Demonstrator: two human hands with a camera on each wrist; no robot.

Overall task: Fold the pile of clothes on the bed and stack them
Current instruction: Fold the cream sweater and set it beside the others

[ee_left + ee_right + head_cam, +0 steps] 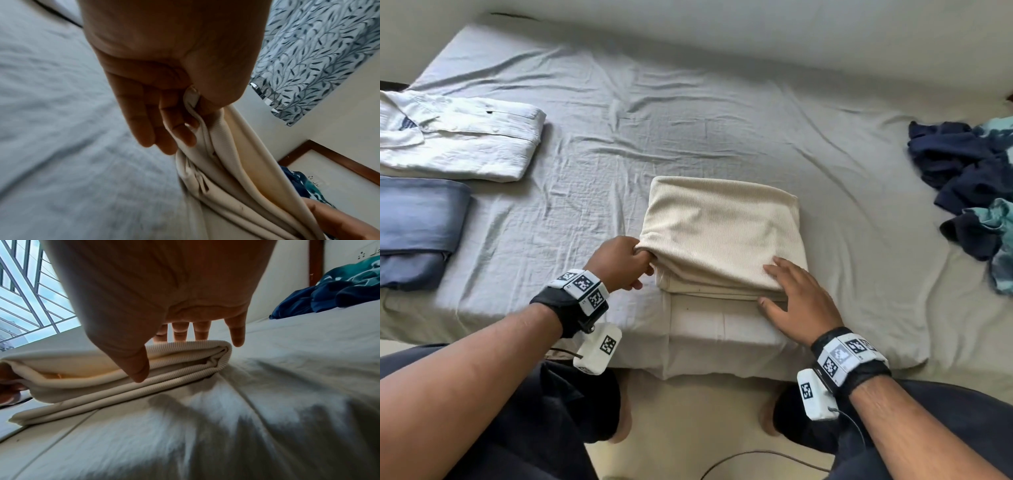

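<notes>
Right hand (796, 301) sits nearest, fingers straight and spread, laid flat on the near right corner of the folded cream ribbed garment (722, 236); thumb hangs by the garment's near edge, gripping nothing. In the right wrist view the fingers (236, 332) reach over the top fold, the stacked layers (123, 378) showing below. Left hand (619, 262) is closed on the garment's near left corner, thumb and curled fingers pinching a bunch of the cloth; the left wrist view shows cream fabric (216, 154) caught between thumb and fingers (164, 126). Garment lies as a squarish fold near the front edge of the bed with the wrinkled grey sheet (619, 154). Left side: folded blue denim piece (417, 222), beyond it a folded white button shirt (455, 137). Far right: unfolded heap of navy and teal clothes (969, 178).
</notes>
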